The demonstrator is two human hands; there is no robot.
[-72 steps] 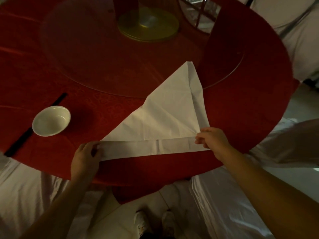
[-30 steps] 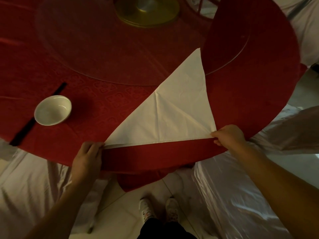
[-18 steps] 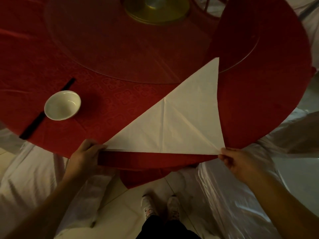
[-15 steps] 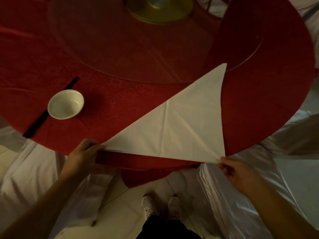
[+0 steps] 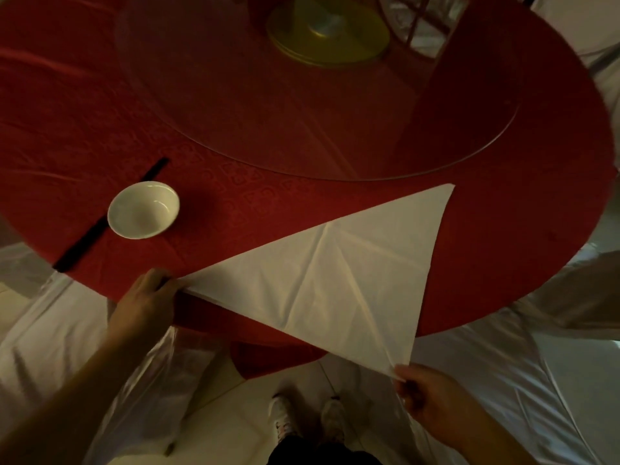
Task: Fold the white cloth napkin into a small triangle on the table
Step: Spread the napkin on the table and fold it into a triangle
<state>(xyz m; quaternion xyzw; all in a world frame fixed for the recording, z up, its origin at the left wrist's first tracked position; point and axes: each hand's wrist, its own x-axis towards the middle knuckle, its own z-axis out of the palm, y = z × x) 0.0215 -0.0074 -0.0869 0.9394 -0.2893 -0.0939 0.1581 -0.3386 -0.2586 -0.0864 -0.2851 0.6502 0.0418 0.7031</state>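
The white cloth napkin (image 5: 339,273) is a large flat triangle with creases across it, stretched over the near edge of the round red table (image 5: 235,135). My left hand (image 5: 147,300) pinches its left corner at the table's rim. My right hand (image 5: 426,397) pinches the lower right corner, which hangs past the table edge over the floor. The third corner lies on the table at the far right, near the glass turntable.
A small white bowl (image 5: 143,209) sits left of the napkin beside black chopsticks (image 5: 107,218). A glass turntable (image 5: 318,105) with a yellow base (image 5: 330,31) fills the table's middle. White-covered chairs (image 5: 503,380) flank me; my shoes (image 5: 308,417) show below.
The folded strip along the near edge has gone, leaving a plain triangle. My right hand has pulled its corner toward me and off the table, turning the napkin; my left hand stayed put.
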